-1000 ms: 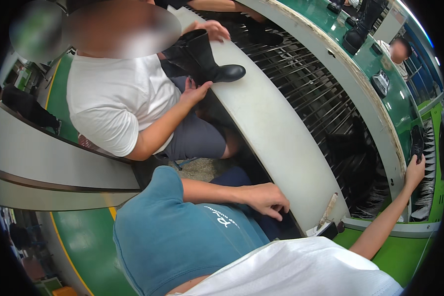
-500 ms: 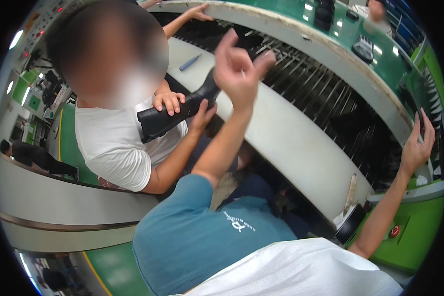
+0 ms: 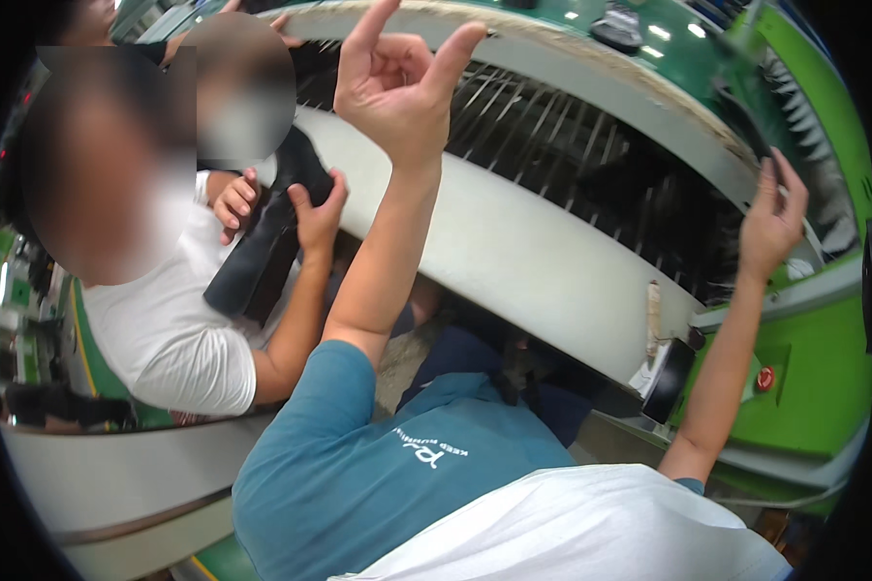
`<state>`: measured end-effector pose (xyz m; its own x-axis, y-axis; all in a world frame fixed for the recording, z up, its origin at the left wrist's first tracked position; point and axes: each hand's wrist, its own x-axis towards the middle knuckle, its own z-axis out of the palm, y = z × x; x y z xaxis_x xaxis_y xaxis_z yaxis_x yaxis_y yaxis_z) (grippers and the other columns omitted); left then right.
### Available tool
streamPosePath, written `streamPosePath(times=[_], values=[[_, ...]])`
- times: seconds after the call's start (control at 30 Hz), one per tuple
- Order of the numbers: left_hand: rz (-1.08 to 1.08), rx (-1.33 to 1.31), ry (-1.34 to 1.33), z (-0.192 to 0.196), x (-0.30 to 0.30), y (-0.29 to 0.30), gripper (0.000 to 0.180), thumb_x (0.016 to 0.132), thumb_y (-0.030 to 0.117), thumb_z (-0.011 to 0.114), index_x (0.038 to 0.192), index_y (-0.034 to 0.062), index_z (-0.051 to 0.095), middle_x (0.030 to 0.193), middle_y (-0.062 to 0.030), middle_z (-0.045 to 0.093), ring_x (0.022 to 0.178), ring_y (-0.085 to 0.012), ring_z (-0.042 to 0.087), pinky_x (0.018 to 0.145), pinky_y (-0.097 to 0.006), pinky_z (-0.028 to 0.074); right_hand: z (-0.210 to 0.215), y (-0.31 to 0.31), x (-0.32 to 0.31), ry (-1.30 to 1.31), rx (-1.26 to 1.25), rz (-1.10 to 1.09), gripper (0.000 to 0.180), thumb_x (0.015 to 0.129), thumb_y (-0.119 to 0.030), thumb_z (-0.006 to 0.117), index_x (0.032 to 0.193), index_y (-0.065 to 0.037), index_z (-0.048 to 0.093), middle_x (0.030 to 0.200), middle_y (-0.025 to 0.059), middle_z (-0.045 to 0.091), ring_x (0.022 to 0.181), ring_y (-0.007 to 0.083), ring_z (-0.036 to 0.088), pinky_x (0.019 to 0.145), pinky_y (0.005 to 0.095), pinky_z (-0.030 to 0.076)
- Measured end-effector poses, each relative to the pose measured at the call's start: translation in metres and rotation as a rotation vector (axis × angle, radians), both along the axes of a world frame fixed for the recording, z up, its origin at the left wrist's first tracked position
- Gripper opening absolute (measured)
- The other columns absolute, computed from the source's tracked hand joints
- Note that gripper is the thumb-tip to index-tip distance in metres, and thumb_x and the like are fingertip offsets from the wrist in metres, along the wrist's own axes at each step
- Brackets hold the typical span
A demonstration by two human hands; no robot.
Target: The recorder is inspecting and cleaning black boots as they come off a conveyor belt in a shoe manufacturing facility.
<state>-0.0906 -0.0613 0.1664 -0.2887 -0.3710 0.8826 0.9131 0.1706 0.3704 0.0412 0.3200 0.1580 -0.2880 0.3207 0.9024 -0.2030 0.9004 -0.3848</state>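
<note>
My left hand [image 3: 394,92] is raised over the white ledge [image 3: 513,242], index finger and thumb stretched apart, the other fingers curled, nothing in it. On the right, my right hand [image 3: 775,218] pinches the lower end of a dark, flat, curved piece [image 3: 743,111], blurred and perhaps a shoe sole. That piece stands beside the green machine frame [image 3: 838,116]. To my left, a co-worker in a white shirt holds a black boot [image 3: 262,247] in both hands.
A rack of metal rods [image 3: 543,121] runs behind the ledge. Beyond it lies a green surface with a dark shoe [image 3: 617,27]. A red button [image 3: 765,378] sits on the green panel at right. Another person stands at the far left.
My view has swung, and both my hands now appear further left in it. The co-worker's boot is tilted more upright. My right hand still grips the dark piece.
</note>
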Motion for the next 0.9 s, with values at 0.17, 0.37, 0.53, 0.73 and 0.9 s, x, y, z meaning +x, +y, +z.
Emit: streamPosePath(times=[0.17,0.37,0.53,0.73,0.9], values=[[-0.384,0.076,0.099,0.007,0.02,0.058,0.072,0.074,0.016,0.101,0.135,0.0007,0.066,0.071,0.0053,0.064,0.057,0.0007,0.052,0.052,-0.015,0.038,-0.003,-0.003,0.022,-0.028,0.214,0.071,0.024,0.096,-0.006,0.077,0.12,-0.007,0.077,0.115,0.0085,0.072,0.104,0.0206,0.067,0.086,0.0295,0.053],[-0.245,-0.137,0.216,0.079,0.05,0.122,0.077,0.074,0.02,0.101,0.139,0.0019,0.065,0.069,0.0081,0.051,0.06,0.0003,0.041,0.053,-0.017,0.031,-0.003,-0.01,0.035,-0.033,0.185,0.088,0.028,0.091,-0.001,0.078,0.118,-0.008,0.078,0.109,0.0083,0.072,0.098,0.023,0.064,0.078,0.0316,0.053],[-0.361,-0.221,0.276,0.108,-0.017,0.184,0.08,0.073,0.028,0.101,0.141,0.0078,0.065,0.069,0.0056,0.052,0.06,-0.003,0.044,0.053,-0.021,0.038,0.006,-0.008,0.036,-0.072,0.19,0.103,0.027,0.091,-0.003,0.077,0.117,-0.008,0.079,0.102,0.0081,0.071,0.094,0.0231,0.063,0.077,0.0321,0.052],[-0.184,-0.384,0.317,0.11,-0.008,0.201,0.102,0.072,0.042,0.099,0.152,0.0021,0.051,0.108,-0.0097,0.066,0.097,-0.0188,0.062,0.085,-0.034,0.052,0.004,-0.004,0.04,-0.15,0.223,0.096,0.025,0.087,-0.007,0.077,0.112,-0.01,0.079,0.098,0.0101,0.07,0.097,0.0312,0.064,0.088,0.0398,0.051],[-0.442,-0.488,0.295,0.114,-0.006,0.21,0.141,0.071,0.063,0.091,0.168,-0.0021,0.012,0.162,-0.0302,0.038,0.15,-0.0398,0.041,0.124,-0.047,0.033,0.011,-0.007,0.035,-0.143,0.256,0.096,0.023,0.086,-0.012,0.079,0.109,-0.012,0.08,0.097,0.0069,0.071,0.096,0.03,0.064,0.085,0.04,0.052]])
